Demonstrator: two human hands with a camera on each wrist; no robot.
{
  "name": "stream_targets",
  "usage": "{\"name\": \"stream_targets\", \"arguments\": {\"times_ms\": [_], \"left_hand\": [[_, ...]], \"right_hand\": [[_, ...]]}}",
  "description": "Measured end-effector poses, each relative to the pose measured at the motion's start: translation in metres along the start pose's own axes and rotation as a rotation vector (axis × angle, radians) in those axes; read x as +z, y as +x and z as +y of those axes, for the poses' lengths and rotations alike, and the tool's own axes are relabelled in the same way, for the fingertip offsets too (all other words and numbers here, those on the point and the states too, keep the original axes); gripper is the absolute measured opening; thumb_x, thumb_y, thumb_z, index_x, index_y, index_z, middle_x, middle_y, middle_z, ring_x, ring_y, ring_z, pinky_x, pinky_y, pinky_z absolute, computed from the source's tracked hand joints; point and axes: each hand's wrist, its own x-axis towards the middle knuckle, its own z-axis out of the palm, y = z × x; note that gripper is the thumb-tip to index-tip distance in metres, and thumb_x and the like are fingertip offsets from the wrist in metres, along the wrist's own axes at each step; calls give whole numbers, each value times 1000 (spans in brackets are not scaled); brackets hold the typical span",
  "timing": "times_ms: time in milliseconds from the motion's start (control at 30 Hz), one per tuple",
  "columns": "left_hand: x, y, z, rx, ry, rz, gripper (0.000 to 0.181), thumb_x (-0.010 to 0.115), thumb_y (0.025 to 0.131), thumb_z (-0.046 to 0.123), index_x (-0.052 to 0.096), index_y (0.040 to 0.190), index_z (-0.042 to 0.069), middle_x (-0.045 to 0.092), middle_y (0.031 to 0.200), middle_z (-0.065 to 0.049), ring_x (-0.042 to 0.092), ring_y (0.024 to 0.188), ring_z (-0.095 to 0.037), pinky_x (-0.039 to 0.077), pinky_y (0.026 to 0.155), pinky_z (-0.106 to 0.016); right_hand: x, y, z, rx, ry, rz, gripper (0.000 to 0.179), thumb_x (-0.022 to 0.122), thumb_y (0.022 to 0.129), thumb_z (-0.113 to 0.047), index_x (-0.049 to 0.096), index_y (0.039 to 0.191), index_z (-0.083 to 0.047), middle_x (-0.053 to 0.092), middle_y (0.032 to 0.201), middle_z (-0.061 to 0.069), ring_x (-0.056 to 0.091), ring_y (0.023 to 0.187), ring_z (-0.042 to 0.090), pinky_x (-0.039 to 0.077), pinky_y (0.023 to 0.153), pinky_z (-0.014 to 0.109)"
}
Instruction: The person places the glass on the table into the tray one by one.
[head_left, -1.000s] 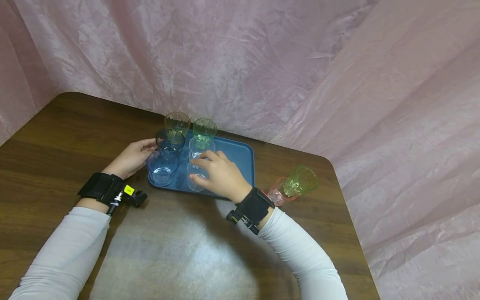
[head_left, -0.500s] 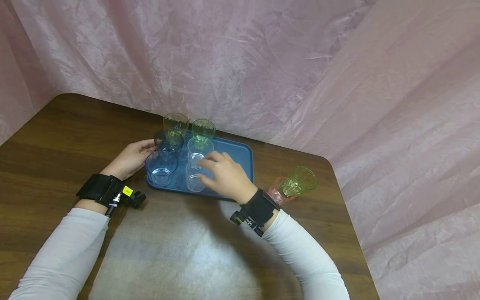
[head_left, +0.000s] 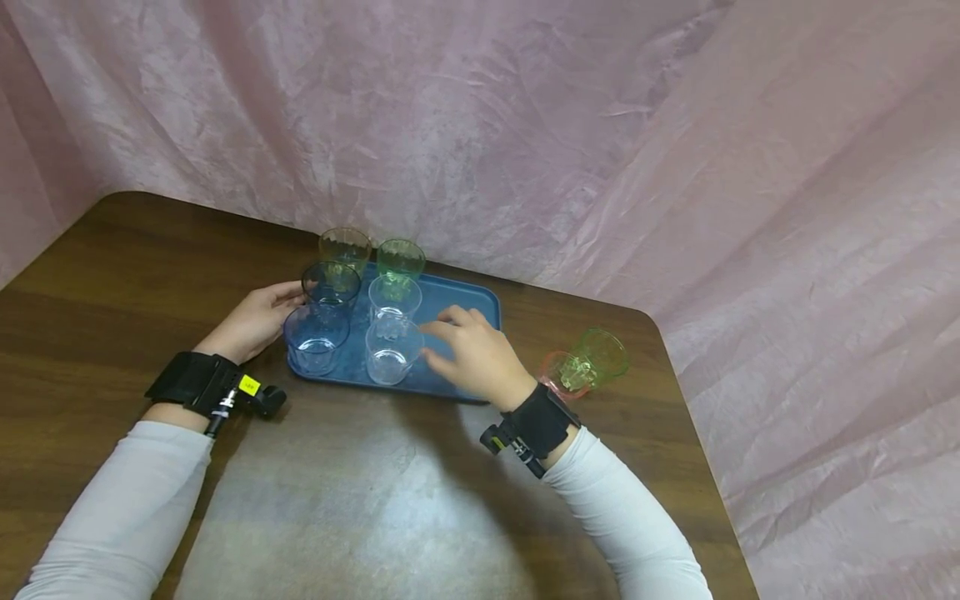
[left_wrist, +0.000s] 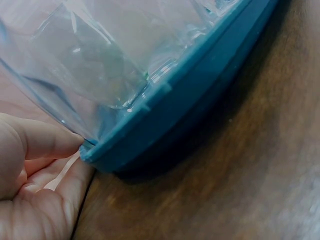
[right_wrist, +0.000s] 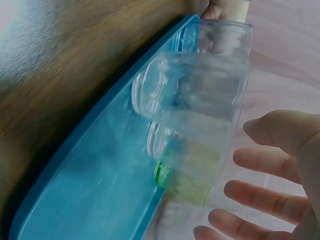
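A blue tray (head_left: 461, 300) bears several clear plastic cups in two columns. On the left stand a blue cup (head_left: 316, 337), a dark grey cup (head_left: 331, 287) and a yellowish cup (head_left: 344, 248). The other column has two colourless cups, the nearer cup (head_left: 390, 354) and the farther cup (head_left: 394, 296), with a green cup (head_left: 401, 260) behind. My left hand (head_left: 251, 321) pinches the tray's left rim; in the left wrist view its thumb (left_wrist: 52, 141) lies on the edge beside a cup. My right hand (head_left: 483, 358) hovers right of the nearer colourless cup, fingers spread, holding nothing.
To the right of the tray, a pink cup (head_left: 564, 375) and a second green cup (head_left: 604, 357) are close together on the brown wooden table (head_left: 637, 467). A pink curtain (head_left: 480, 125) hangs behind the table's back edge.
My right hand has drawn back to the right, away from the nearer colourless cup, which stays standing on the tray. The left hand keeps its place at the tray's rim.
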Motion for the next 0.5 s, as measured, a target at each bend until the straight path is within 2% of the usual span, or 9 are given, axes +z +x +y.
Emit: {"name": "stream_targets", "arguments": {"times_ms": [267, 400, 500], "left_hand": [[1, 0, 2, -8, -4, 4, 50, 33, 105, 13, 18, 150, 0, 19, 155, -26, 23, 140, -37, 25, 113, -53], [1, 0, 3, -2, -12, 3, 49, 32, 105, 12, 18, 150, 0, 20, 155, -26, 23, 140, -37, 25, 113, -53], [1, 0, 3, 2, -16, 1, 49, 32, 105, 11, 18, 150, -1, 20, 155, -26, 23, 140, -36, 25, 113, -52]], "right_hand": [[-5, -16, 22, 69, 5, 17, 33, 60, 91, -34, 66, 121, -21, 60, 116, 3, 54, 100, 22, 55, 61, 34], [-9, -27, 36, 115, -2, 6, 34, 59, 92, -34, 65, 123, -21, 59, 117, 5, 54, 100, 23, 54, 54, 34], [-13, -36, 45, 143, 2, 3, 35, 60, 92, -33, 65, 122, -18, 60, 116, 7, 54, 99, 24, 55, 54, 36]]}}
